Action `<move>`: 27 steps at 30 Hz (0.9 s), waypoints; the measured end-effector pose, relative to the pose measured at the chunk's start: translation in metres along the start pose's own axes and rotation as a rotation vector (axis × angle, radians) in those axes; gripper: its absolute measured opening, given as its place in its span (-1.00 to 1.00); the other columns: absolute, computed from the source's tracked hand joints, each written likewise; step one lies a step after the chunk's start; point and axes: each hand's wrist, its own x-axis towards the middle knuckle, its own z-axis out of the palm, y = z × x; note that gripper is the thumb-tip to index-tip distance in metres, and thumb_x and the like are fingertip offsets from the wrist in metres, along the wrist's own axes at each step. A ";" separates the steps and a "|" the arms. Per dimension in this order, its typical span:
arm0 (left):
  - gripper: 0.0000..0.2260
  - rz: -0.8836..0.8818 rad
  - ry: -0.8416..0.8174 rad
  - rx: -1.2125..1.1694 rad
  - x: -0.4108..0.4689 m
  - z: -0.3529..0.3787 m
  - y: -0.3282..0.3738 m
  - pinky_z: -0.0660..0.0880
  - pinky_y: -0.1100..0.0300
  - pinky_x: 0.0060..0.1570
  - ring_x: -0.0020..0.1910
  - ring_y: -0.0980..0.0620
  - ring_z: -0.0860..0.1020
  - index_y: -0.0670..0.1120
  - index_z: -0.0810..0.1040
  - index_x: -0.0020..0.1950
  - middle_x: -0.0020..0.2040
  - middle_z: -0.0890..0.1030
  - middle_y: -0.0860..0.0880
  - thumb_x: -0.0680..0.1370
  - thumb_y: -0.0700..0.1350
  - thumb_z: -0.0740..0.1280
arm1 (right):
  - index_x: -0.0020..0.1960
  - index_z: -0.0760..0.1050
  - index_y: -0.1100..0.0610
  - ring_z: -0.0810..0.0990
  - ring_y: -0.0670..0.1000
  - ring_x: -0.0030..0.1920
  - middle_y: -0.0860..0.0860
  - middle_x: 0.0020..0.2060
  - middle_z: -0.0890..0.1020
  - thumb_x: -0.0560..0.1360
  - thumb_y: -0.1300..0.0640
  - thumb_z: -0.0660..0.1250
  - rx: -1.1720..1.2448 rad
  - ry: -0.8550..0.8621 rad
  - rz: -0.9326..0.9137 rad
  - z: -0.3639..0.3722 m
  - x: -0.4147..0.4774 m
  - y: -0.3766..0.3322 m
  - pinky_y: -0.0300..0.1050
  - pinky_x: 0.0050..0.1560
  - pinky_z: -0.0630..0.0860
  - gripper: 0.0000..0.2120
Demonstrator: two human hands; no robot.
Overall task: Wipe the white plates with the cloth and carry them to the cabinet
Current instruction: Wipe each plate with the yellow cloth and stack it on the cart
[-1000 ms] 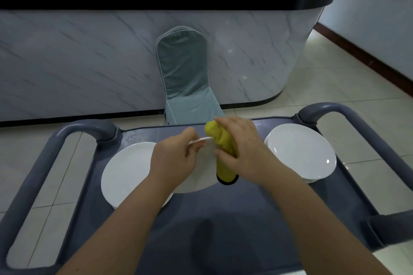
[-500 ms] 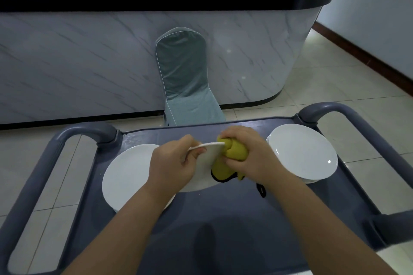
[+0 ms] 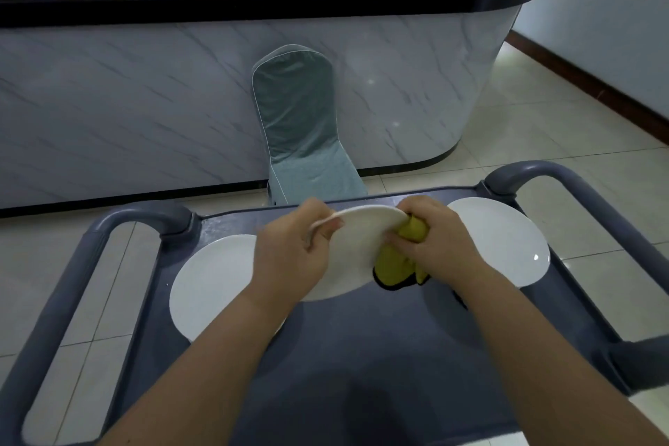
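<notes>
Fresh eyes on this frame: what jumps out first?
Centre frame, the left hand holds a white plate tilted above the grey cart while the right hand grips a yellow cloth against it. A left plate and a right plate lie flat on the cart either side. Behind stands a covered chair in front of the marble-fronted counter.
</notes>
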 end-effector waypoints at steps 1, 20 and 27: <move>-0.85 0.090 -0.023 0.101 0.000 0.005 0.002 0.33 0.26 -0.44 -0.43 0.03 0.41 -0.05 0.53 -0.22 -0.44 0.48 0.03 0.53 -0.05 0.32 | -0.05 0.58 0.06 0.50 0.00 -0.03 -0.08 -0.09 0.59 0.40 0.12 0.49 -0.082 0.013 -0.055 0.004 0.003 -0.006 -0.12 0.02 0.44 -0.84; -0.97 -0.085 0.044 -0.058 -0.014 0.010 0.001 0.41 0.41 -0.33 -0.32 0.18 0.55 0.11 0.55 -0.13 -0.29 0.62 0.13 0.50 0.03 0.34 | -0.10 0.59 0.01 0.54 -0.12 -0.03 -0.15 -0.10 0.60 0.39 0.14 0.53 0.206 0.106 0.042 0.008 -0.024 0.005 -0.30 0.02 0.43 -0.85; -0.85 -0.174 -0.140 0.077 -0.034 0.027 -0.015 0.40 0.20 -0.23 -0.15 0.03 0.54 0.04 0.53 0.02 -0.16 0.60 0.09 0.58 -0.03 0.17 | -0.20 0.54 0.12 0.49 -0.03 -0.20 -0.06 -0.26 0.54 0.44 0.09 0.47 0.020 0.167 0.125 0.021 -0.028 0.021 -0.02 -0.14 0.48 -0.85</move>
